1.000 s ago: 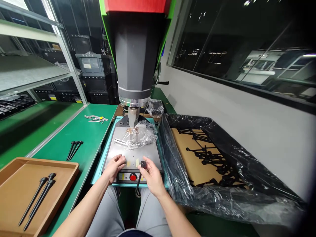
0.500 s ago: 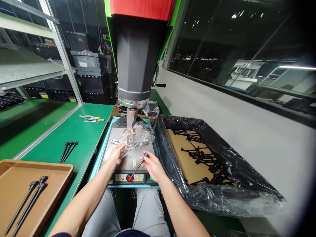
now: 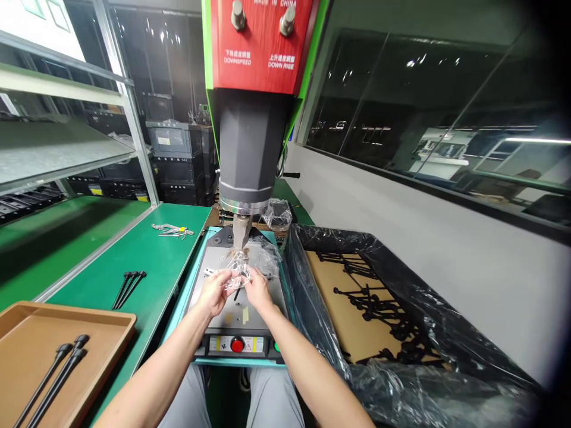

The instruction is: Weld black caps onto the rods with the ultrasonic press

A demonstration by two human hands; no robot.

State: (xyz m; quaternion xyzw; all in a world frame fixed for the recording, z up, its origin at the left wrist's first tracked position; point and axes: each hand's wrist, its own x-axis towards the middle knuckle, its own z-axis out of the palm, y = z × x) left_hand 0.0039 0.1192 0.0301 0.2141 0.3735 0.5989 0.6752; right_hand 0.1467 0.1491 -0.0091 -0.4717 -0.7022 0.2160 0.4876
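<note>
My left hand [image 3: 216, 292] is closed at the fingertips on clear plastic film [image 3: 241, 278], which bunches between both hands. My right hand [image 3: 259, 290] is closed beside it, its fingers meeting the film. Below the right fingers the dark end of a thin black rod [image 3: 237, 295] shows; the rest of that rod is hidden by hand and film. Both hands are over the grey metal plate [image 3: 218, 320] of a press, just in front of its metal tool head [image 3: 241, 230]. More crumpled plastic [image 3: 267, 260] lies behind the right hand.
A red button [image 3: 237, 345] is on the press front. Right of it, a box lined with black plastic [image 3: 307, 297] holds many black rods [image 3: 379, 309]. At left are a brown tray [image 3: 102, 333] with black rods, three rods [image 3: 128, 290] on the green table, and metal tools [image 3: 173, 230].
My hands have come together, and the right hand has carried the black rod up to the plastic film. The film is now bunched between my fingers. The view has tilted up.
</note>
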